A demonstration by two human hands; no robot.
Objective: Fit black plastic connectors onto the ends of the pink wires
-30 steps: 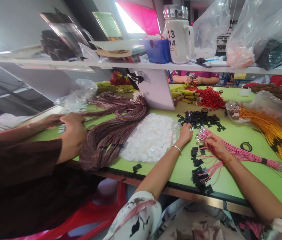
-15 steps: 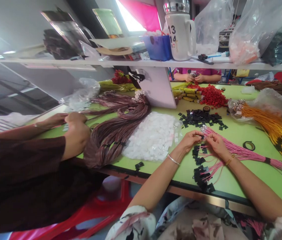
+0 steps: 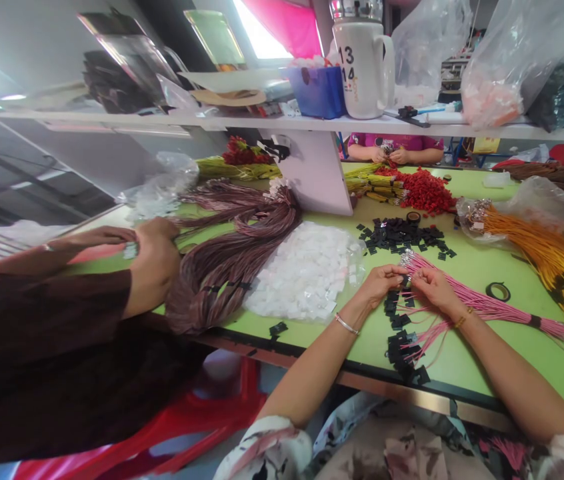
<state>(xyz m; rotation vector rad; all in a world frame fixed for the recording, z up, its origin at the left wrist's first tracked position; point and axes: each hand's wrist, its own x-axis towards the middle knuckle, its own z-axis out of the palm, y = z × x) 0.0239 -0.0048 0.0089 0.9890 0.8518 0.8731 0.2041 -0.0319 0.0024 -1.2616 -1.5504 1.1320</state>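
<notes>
My left hand (image 3: 381, 282) and my right hand (image 3: 432, 288) meet over the green table (image 3: 467, 360), fingers pinched together around a small black connector (image 3: 404, 283) at the end of a pink wire. A bundle of pink wires (image 3: 492, 308) runs from under my right hand toward the right. Finished pink wires with black connectors (image 3: 405, 347) lie below my hands near the table's front edge. A heap of loose black connectors (image 3: 402, 237) sits just beyond my hands.
A pile of white plastic parts (image 3: 307, 270) lies left of my hands, beside a brown wire bundle (image 3: 232, 260) handled by a co-worker's hands (image 3: 152, 257). Orange wires (image 3: 537, 250), a tape roll (image 3: 498, 291), red connectors (image 3: 425, 190) and another person's hands (image 3: 387, 157) are farther back. A shelf (image 3: 262, 123) carries a mug and bags.
My left hand came back from the loose black connectors and joined my right hand at the pink wire ends. The co-worker's hands shifted slightly on the brown bundle.
</notes>
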